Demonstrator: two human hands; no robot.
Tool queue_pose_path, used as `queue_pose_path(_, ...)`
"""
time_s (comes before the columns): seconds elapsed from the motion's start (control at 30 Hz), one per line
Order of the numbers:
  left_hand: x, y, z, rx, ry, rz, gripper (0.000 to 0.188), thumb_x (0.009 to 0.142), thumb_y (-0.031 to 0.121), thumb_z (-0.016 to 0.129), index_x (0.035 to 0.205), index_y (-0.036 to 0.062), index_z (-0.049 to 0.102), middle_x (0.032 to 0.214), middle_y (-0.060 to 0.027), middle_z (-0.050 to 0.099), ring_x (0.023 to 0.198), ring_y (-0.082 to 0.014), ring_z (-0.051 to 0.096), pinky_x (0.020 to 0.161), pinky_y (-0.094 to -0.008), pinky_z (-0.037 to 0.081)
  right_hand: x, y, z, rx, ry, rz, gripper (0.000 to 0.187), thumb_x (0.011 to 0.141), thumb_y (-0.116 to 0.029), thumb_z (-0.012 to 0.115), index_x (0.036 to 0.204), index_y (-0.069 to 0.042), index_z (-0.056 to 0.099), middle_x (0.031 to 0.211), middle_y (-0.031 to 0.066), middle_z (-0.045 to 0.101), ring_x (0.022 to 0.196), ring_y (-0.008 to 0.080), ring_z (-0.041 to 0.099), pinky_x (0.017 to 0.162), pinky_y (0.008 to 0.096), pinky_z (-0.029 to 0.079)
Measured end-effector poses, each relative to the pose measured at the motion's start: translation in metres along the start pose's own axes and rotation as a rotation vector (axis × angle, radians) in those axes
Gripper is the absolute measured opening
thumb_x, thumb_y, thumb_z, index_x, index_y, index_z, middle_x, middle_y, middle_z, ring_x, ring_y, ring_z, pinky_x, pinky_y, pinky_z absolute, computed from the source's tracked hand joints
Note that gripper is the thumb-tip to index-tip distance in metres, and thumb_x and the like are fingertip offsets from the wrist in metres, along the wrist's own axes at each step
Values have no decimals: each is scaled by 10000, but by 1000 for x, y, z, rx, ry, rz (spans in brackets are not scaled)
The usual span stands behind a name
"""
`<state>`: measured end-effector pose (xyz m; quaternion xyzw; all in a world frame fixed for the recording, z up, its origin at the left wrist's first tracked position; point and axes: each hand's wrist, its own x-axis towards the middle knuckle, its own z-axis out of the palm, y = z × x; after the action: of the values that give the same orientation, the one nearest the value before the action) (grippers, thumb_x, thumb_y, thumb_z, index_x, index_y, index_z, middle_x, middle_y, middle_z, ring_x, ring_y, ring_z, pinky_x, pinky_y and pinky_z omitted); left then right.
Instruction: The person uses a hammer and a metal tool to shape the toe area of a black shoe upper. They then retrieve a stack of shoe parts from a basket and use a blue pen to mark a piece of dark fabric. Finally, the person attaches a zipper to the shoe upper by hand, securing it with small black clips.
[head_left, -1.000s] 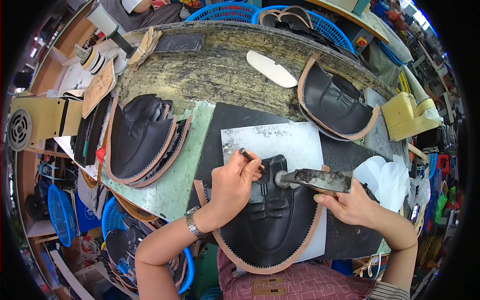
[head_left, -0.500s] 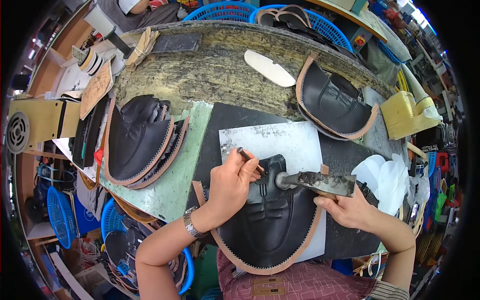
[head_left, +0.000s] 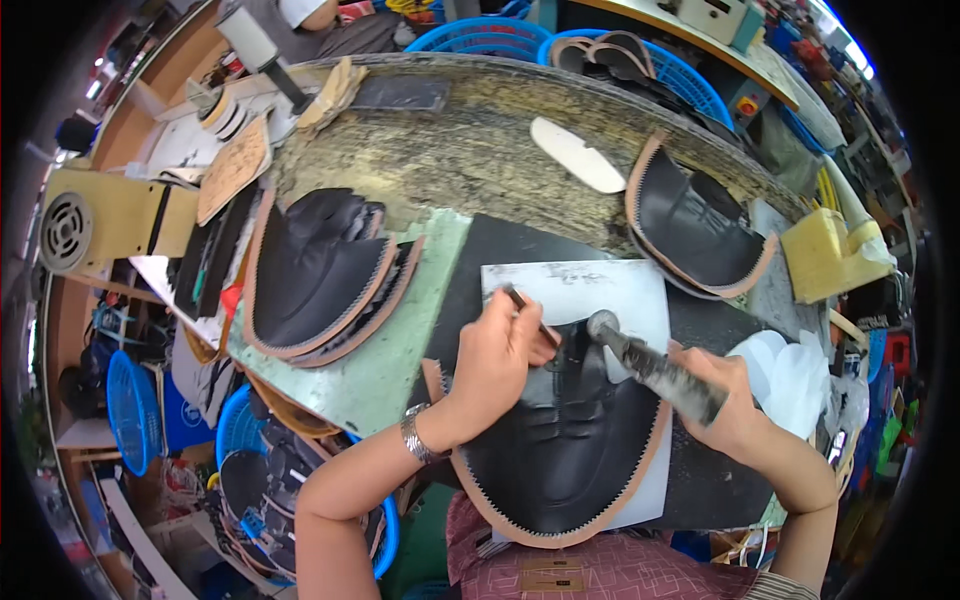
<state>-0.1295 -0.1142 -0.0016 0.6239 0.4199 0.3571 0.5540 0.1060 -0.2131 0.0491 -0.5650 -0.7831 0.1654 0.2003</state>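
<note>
A black leather shoe upper with a tan zigzag-cut edge lies in front of me on a white board. My left hand is closed around a thin dark metal punch, tilted over the upper's lacing area; the hand covers its lower end. In my right hand is a hammer with a worn metal head. The hammer's round face hangs beside the punch, above the top of the upper. The hand hides most of its handle.
Stacked shoe uppers lie at the left, more uppers at the far right. A white insole-shaped piece rests on the worn bench. White sheets and a yellow block stand right. Blue baskets line the back.
The hammer has swung, its head turning and lifting slightly beside the punch. My left hand keeps its grip on the punch. The whole view has shifted, so the bench appears further right.
</note>
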Motion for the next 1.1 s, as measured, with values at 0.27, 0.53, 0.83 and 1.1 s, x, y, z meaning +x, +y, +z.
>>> queue_pose_path(0.27,-31,13,-156,1193,265,411,152,596,2,653,609,8,502,787,-108,612,820,-303,586,733,-393,472,3,12,-6,-20,-83,-129,270,625,-7,651,835,-61,491,733,83,524,654,305,568,541,338,433)
queue_pose_path(0.53,-55,34,-162,1057,393,389,128,632,-37,613,632,22,500,636,-102,560,548,-269,565,517,-327,458,16,146,-71,-441,455,135,174,752,13,604,840,5,453,789,101,523,745,135,536,680,277,413)
queue_pose_path(0.83,-95,35,44,126,-665,374,140,738,82,627,798,10,523,790,-90,552,642,-237,578,562,-327,488,3,17,-55,433,121,415,239,809,-209,669,909,6,649,857,37,628,730,105,577,629,245,466)
queue_pose_path(1.1,-60,33,-15,-230,-20,-197,106,923,55,498,996,-21,501,877,-110,654,754,-136,644,655,-249,536,-12,-6,-5,157,-211,-7,288,643,-6,609,922,5,537,674,123,583,524,320,582,462,387,475)
